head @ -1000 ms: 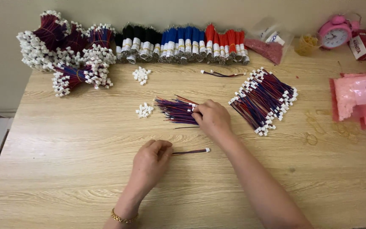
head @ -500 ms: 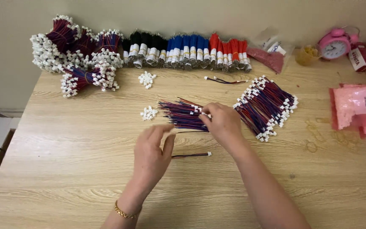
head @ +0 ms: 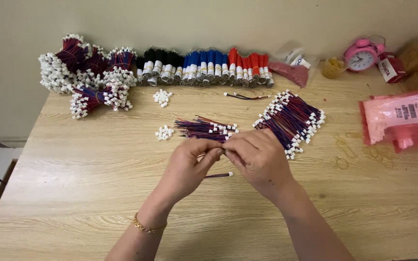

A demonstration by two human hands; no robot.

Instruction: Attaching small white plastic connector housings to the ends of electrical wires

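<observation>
Pale wood desk (head: 73, 193): far left lie bundles of wires with white plugs (head: 85, 72), then a row of black, blue and red spools (head: 204, 67) along the wall. Near the middle, the left hand (head: 187, 164) and right hand (head: 260, 157) meet fingertip to fingertip, pinching something small between them; I cannot tell what. Just beyond them lies a loose bunch of wires (head: 201, 129), one single wire (head: 218, 175) beneath. Right: a bigger wire pile (head: 291, 118), pink bags (head: 402, 121), a pink clock (head: 360, 54).
</observation>
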